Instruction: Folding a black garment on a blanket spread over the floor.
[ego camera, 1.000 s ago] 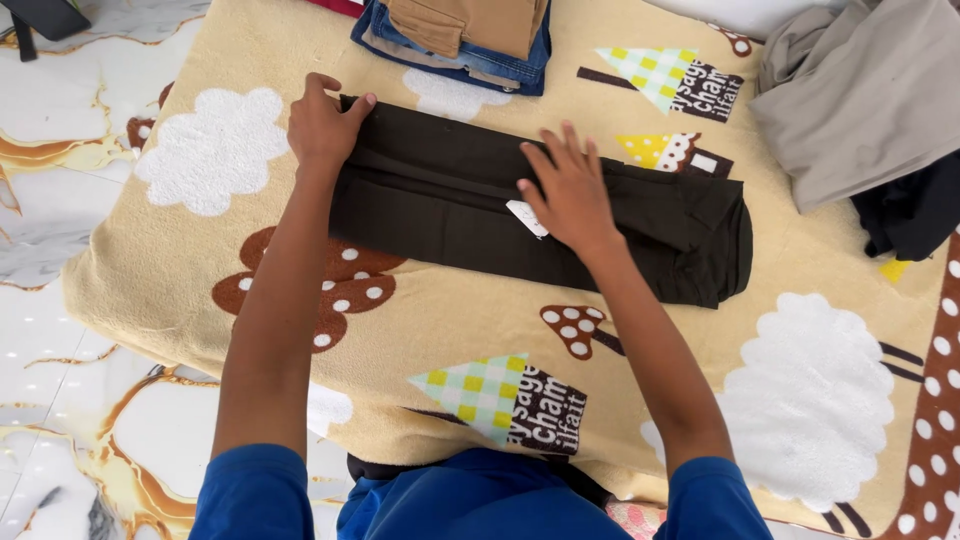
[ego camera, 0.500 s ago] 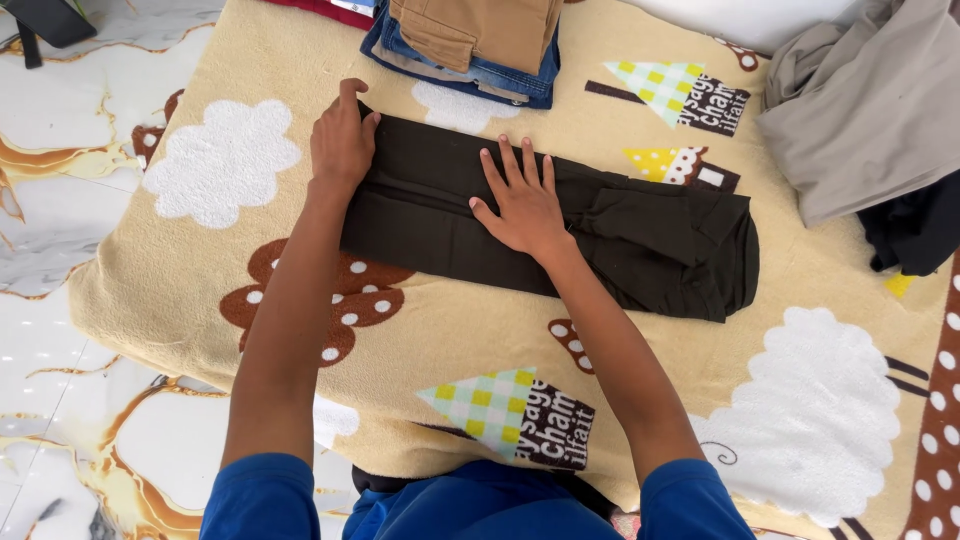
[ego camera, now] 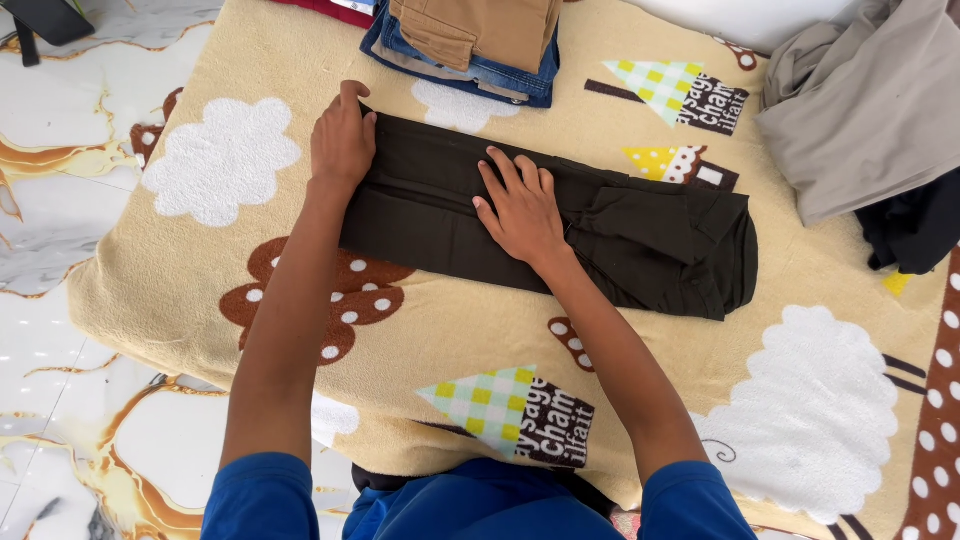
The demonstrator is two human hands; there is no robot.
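Dark trousers [ego camera: 640,235]: folded lengthwise, laid across the patterned blanket [ego camera: 420,330]. Left end is pressed by the left hand [ego camera: 342,140], middle by the right hand [ego camera: 522,205], fingers flat and spread. Folded clothes stack [ego camera: 470,45] is placed just beyond; grey garment [ego camera: 860,110] lies at the blanket's right.

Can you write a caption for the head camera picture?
Both hands, left and right, press flat on folded dark trousers.

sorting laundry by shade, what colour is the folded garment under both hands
Very dark brown, near black: the folded garment shows best in the head view.
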